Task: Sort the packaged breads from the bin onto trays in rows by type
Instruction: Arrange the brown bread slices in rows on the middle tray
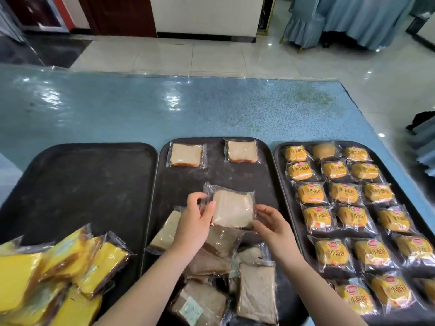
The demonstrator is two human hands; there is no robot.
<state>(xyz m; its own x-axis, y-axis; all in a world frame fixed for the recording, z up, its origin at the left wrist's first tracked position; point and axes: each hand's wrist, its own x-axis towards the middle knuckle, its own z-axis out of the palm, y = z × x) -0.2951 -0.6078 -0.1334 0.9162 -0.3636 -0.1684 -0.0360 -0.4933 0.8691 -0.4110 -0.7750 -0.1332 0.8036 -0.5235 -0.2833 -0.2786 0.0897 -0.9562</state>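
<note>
over middle tray (179, 184): both hands hold one wrapped bread slice (231, 211).
left hand (196, 222): pinching the wrapper's left edge.
right hand (270, 223): fingers curled on its right edge.

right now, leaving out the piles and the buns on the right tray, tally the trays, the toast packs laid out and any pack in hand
trays: 3
laid toast packs: 2
held toast pack: 1
total: 6
</note>
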